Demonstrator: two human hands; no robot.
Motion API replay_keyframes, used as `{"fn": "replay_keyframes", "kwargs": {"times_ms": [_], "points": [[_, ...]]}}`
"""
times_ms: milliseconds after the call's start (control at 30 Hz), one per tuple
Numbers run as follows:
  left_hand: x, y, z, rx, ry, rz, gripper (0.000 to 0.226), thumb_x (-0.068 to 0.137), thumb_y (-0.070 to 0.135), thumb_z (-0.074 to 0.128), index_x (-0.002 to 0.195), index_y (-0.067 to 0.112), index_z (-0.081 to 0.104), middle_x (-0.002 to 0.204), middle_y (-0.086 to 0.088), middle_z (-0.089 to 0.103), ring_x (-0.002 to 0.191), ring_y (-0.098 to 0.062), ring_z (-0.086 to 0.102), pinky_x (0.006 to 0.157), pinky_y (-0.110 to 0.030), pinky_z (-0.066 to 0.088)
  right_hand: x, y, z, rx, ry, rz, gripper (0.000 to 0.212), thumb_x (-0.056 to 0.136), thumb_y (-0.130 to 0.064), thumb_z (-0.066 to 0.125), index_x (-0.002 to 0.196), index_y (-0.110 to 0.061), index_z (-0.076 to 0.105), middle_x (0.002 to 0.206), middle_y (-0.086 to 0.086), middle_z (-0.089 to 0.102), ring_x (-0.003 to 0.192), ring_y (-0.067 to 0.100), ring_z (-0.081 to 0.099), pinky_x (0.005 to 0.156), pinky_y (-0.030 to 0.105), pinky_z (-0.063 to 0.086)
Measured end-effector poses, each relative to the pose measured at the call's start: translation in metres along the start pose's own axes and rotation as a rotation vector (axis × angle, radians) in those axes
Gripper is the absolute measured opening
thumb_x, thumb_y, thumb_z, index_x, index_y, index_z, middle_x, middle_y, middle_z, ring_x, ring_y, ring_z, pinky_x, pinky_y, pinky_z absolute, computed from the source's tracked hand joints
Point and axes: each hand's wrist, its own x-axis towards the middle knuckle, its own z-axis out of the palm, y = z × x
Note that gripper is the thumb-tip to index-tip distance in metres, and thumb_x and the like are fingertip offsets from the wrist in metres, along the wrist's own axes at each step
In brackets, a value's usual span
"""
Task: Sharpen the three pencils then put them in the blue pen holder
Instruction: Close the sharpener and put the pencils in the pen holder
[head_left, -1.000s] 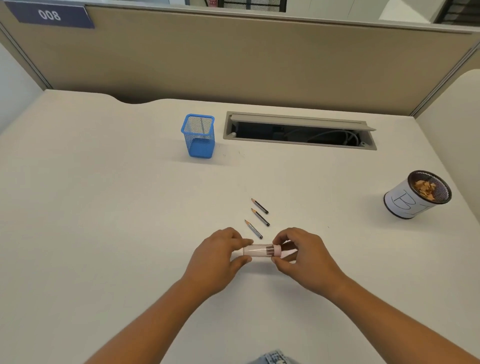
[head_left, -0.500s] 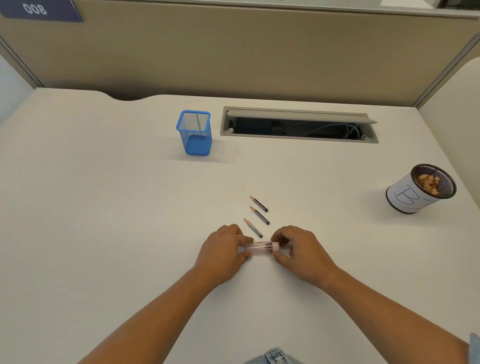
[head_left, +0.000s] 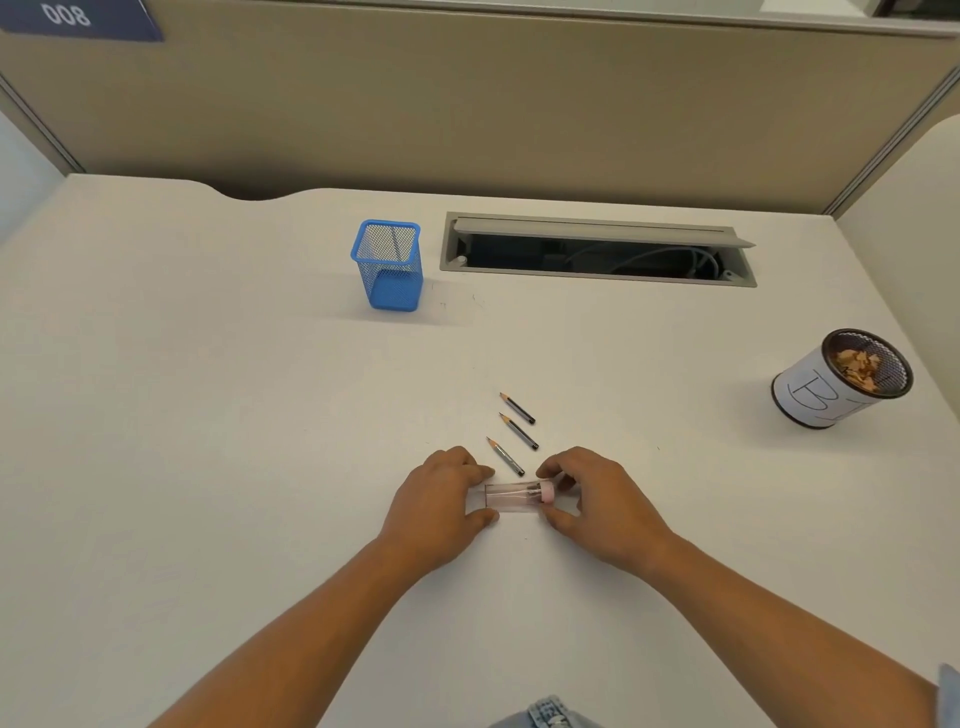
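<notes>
Two bare hands meet low on the desk (head_left: 208, 415), with wide bare surface open on either side of the forearms. The left hand (head_left: 441, 499) curls its fingers around the clear end of a small sharpener tube (head_left: 514, 499) that lies flat on its side; the right hand (head_left: 597, 499) pinches the pink cap end between thumb and forefinger. Just beyond the tube lie three short pencils (head_left: 511, 434), roughly parallel and slightly apart, tips pointing up-left, dark ends down-right; the nearest ends just beside the tube. All three show pointed wooden tips.

Farther back and to the left, the blue pen holder (head_left: 389, 270), a square mesh cup, stands upright with nothing visible in it. Beside it on the right is an open cable slot (head_left: 597, 249) with wires inside. Well off to the right a dark mesh cup (head_left: 841, 379) wrapped in white paper holds shavings. A beige partition (head_left: 467, 104) closes the far edge.
</notes>
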Motion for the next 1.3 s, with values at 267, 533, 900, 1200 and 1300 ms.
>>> {"fn": "replay_keyframes", "kwargs": {"times_ms": [267,533,900,1200,1300], "points": [[-0.002,-0.004,-0.003,-0.035,-0.013,-0.057,0.060,0.078,0.049,0.074,0.132,0.029,0.058,0.112,0.012,0.055,0.108,-0.011,0.051,0.089,-0.026,0.046,-0.003,0.002,-0.002,0.007,-0.020,0.030,0.048,0.073,-0.034,0.081,0.115,-0.034,0.058,0.109,-0.019,0.057,0.088,-0.001,0.058,0.066,0.006,0.038],[0.001,-0.004,-0.009,-0.068,0.024,-0.088,0.063,0.075,0.059,0.073,0.128,0.026,0.062,0.108,0.012,0.056,0.105,-0.010,0.054,0.087,-0.028,0.049,0.002,0.000,-0.004,0.009,0.007,0.031,0.054,0.070,-0.048,0.080,0.117,-0.035,0.057,0.109,-0.019,0.056,0.088,0.001,0.058,0.070,0.014,0.043],[0.024,-0.004,-0.021,-0.064,0.093,-0.061,0.026,0.095,0.036,0.059,0.117,0.025,0.068,0.111,0.006,0.061,0.106,-0.016,0.057,0.084,-0.031,0.050,0.026,-0.006,-0.015,0.053,0.106,0.033,0.028,0.084,-0.040,0.072,0.109,-0.029,0.064,0.104,-0.016,0.062,0.086,0.004,0.062,0.069,0.017,0.044],[0.046,0.003,-0.023,0.137,0.088,0.138,0.023,0.095,0.029,0.059,0.115,0.026,0.070,0.116,0.006,0.062,0.106,-0.018,0.056,0.083,-0.031,0.045,0.079,-0.023,-0.028,0.016,0.106,0.097,0.014,0.084,-0.018,0.072,0.095,-0.025,0.068,0.088,-0.012,0.067,0.080,0.010,0.067,0.076,0.027,0.055],[0.048,0.002,-0.022,0.139,0.055,0.148,0.025,0.094,0.034,0.058,0.117,0.030,0.069,0.112,0.005,0.060,0.103,-0.019,0.054,0.080,-0.030,0.042,0.089,-0.030,-0.027,-0.049,0.044,0.148,0.029,0.080,-0.025,0.077,0.106,-0.020,0.066,0.097,-0.005,0.067,0.084,0.015,0.064,0.080,0.033,0.056]]}}
